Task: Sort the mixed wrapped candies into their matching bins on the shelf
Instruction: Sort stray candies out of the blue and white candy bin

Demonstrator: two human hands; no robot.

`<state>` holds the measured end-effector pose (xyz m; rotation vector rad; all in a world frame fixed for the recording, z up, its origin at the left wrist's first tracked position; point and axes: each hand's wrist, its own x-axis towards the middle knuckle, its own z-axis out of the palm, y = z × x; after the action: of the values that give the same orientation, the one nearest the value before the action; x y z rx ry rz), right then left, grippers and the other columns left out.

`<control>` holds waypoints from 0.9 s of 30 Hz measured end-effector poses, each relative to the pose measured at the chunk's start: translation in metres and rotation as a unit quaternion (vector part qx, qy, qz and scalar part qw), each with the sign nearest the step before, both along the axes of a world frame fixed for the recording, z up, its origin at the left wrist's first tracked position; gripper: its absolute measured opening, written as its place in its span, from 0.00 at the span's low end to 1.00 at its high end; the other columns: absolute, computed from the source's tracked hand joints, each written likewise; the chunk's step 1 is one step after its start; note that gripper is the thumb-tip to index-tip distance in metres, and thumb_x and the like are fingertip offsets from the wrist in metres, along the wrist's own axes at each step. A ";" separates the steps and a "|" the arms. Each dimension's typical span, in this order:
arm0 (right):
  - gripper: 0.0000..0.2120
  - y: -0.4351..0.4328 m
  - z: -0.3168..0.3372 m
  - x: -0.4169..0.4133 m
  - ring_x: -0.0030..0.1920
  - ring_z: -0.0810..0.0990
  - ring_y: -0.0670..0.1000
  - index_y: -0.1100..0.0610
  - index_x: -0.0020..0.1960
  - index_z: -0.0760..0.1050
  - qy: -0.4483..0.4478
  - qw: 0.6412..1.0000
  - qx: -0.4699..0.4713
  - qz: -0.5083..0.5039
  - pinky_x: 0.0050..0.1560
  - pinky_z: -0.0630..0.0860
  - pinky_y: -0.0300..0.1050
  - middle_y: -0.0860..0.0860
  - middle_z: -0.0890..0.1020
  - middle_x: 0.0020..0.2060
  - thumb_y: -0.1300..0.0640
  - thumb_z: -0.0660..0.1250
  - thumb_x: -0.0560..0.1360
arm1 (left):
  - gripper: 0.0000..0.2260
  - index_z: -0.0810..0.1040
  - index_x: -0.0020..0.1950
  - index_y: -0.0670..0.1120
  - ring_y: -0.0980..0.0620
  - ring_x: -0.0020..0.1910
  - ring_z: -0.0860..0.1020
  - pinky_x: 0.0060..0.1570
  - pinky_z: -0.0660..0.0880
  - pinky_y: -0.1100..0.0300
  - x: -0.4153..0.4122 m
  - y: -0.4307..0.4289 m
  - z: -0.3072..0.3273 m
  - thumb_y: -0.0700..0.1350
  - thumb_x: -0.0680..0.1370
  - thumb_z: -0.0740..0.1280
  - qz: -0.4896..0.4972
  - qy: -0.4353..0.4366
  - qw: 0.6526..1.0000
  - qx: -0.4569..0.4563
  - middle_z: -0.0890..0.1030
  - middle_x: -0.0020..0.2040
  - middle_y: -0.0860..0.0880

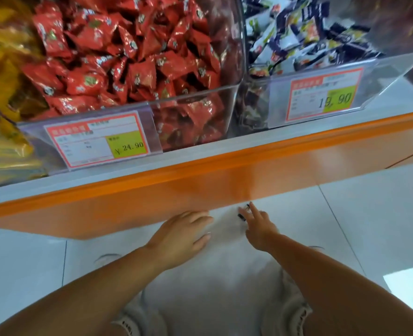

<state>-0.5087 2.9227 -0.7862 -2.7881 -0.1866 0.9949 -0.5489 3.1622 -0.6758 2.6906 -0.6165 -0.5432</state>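
Note:
Three clear bins stand on the shelf. The middle bin (239, 57) holds red wrapped candies (132, 57), the right bin (392, 60) holds dark blue and white candies (304, 32), and yellow packets (4, 76) fill the left one. Both my hands are low, below the shelf's orange front (200, 185), over the pale floor. My left hand (181, 236) lies flat with straight fingers, holding nothing. My right hand (258, 226) pinches a small dark-ended wrapped candy (244, 212) at its fingertips; the candy is blurred.
Price tags hang on the bin fronts, 24.90 (98, 139) on the red bin and 19.90 (324, 98) on the right one. My knees and pale shorts (215, 299) fill the bottom of the view. Grey floor tiles (370, 214) spread to the right.

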 end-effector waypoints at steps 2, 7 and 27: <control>0.34 0.006 -0.006 -0.002 0.73 0.56 0.57 0.46 0.78 0.48 -0.021 0.999 -0.037 0.019 0.66 0.69 0.51 0.49 0.45 0.78 0.63 0.58 0.77 | 0.26 0.68 0.74 0.50 0.53 0.72 0.67 0.68 0.58 0.62 -0.003 0.003 -0.003 0.60 0.80 0.50 -0.001 0.000 1.000 0.008 0.69 0.74 0.52; 0.14 0.023 -0.007 -0.018 0.59 0.69 0.57 0.59 0.61 0.68 -0.043 0.999 -0.026 -0.015 0.51 0.73 0.49 0.55 0.66 0.60 0.66 0.55 0.77 | 0.22 0.65 0.75 0.52 0.55 0.73 0.63 0.70 0.56 0.63 -0.003 0.006 -0.002 0.56 0.82 0.57 0.022 0.005 1.000 0.008 0.65 0.75 0.54; 0.03 0.032 0.296 -0.021 0.36 0.71 0.36 0.43 0.46 0.71 -0.493 0.782 0.379 -0.055 0.36 0.65 0.27 0.39 0.72 0.38 0.49 0.63 0.72 | 0.17 0.70 0.69 0.49 0.55 0.62 0.74 0.62 0.68 0.63 0.017 -0.032 0.190 0.52 0.82 0.56 -0.072 -0.373 0.903 -0.201 0.77 0.63 0.52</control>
<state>-0.5292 2.9543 -0.4906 -2.1821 -0.4209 -0.5760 -0.5318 3.1304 -0.4856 2.3901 -0.9904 0.5782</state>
